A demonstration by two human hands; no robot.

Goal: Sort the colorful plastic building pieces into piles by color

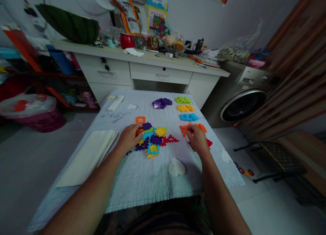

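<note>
A mixed heap of coloured plastic interlocking pieces [152, 140] lies in the middle of a pale blue cloth [142, 180]. My left hand [129, 137] rests on the heap's left side, fingers curled over some pieces. My right hand [196, 138] is over the orange pile [201, 127], fingers bent down onto it; what it grips is hidden. A red pile [209, 143] peeks out beside that hand. Sorted piles lie behind: purple [162, 103], green [182, 100], yellow [185, 108], blue [188, 117]. A single orange piece [140, 119] lies apart, and a red piece [170, 139] sits by the heap.
A folded cream cloth [86, 157] lies at the left. A white box [115, 103] sits at the far left. A cluttered white desk [142, 67] stands behind, a washing machine [241, 102] to the right, a pink bin [33, 112] to the left.
</note>
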